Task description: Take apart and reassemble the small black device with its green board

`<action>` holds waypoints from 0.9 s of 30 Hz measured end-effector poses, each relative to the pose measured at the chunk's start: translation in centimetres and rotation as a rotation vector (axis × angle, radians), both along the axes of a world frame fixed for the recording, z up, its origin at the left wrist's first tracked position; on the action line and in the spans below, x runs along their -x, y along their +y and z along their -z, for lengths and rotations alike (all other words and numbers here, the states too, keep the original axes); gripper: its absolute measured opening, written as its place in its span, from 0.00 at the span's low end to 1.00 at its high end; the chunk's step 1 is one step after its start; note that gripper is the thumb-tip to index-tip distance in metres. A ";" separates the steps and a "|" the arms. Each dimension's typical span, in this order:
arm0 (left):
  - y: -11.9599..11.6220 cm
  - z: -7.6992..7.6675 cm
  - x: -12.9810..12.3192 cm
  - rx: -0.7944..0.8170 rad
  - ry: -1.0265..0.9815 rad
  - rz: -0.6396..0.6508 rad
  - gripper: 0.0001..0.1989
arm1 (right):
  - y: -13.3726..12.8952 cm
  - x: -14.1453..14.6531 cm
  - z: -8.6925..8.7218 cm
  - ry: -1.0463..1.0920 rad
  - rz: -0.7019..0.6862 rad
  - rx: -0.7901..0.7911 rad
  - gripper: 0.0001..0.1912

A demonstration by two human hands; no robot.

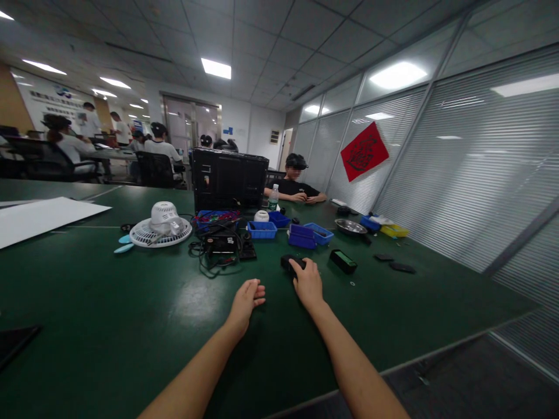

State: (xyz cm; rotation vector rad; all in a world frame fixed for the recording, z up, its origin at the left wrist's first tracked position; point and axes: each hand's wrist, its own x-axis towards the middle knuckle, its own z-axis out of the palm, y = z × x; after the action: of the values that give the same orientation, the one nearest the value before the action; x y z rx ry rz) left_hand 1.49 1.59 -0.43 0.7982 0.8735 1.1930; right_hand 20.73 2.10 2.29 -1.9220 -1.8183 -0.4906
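Note:
My right hand [308, 283] has its fingers around a small black object [289, 263] on the green table [174, 326]. Left of it, my left hand [247, 299] is held over the table with its fingers apart and nothing in them. A black box with a green top [343, 261] lies right of my right hand, and a small pale ring [352, 283] lies near it. Beyond my hands are blue bins, one of them upright-sided and dark blue [302, 237].
A black adapter with tangled cables [220, 242] and a white fan part [161, 227] lie to the left. Behind stands a large black panel [230, 180]. A metal bowl [350, 227] and yellow tray [394, 231] are at the right. A person [297, 183] sits across the table.

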 end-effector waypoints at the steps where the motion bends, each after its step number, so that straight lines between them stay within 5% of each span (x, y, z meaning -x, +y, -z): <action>1: 0.0 0.0 0.0 -0.005 -0.002 0.001 0.19 | -0.1 0.2 -0.1 -0.044 0.011 0.017 0.26; 10: 0.2 0.5 0.0 -0.019 0.000 0.020 0.19 | -1.0 2.0 -1.1 -0.226 -0.093 0.063 0.19; 17: -0.1 0.0 0.0 -0.013 0.010 0.022 0.19 | -0.9 2.4 -0.7 -0.114 -0.254 -0.001 0.13; 22: -0.1 0.1 0.1 -0.037 0.050 0.053 0.18 | 0.2 -2.1 -1.0 0.241 0.161 -0.071 0.20; 27: -0.2 0.3 -0.5 -0.185 0.318 0.060 0.15 | 0.8 -5.2 -1.2 0.322 0.410 0.267 0.27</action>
State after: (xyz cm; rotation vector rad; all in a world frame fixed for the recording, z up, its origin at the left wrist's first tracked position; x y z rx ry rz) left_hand 1.94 1.36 -0.73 1.1796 0.9985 1.1216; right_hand 25.88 2.92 3.49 -2.4086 -1.3420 -0.0507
